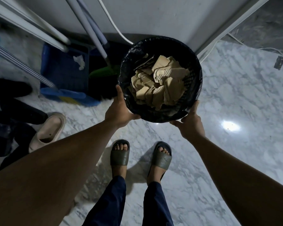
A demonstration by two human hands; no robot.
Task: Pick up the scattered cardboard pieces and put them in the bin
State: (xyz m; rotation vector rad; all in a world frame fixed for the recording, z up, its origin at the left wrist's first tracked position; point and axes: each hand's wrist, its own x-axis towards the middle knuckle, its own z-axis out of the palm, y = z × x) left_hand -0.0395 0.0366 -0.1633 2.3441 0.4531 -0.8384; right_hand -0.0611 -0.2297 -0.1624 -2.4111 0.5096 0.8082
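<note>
A round black bin (pixel 193 93) lined with a black plastic bag is held in front of me above the marble floor. Several torn brown cardboard pieces (pixel 160 82) lie piled inside it. My left hand (pixel 119 110) grips the bin's near left rim, thumb over the edge. My right hand (pixel 190 123) holds the near right side from below, fingers up against the wall. Both arms are stretched forward.
A blue dustpan (pixel 64 70) and broom handles (pixel 91 30) stand at the left by a white wall. A beige slipper (pixel 47 131) and dark clothes lie at the far left. My feet in dark sandals (pixel 121 154) stand below the bin. White marble floor (pixel 235 95) spreads right.
</note>
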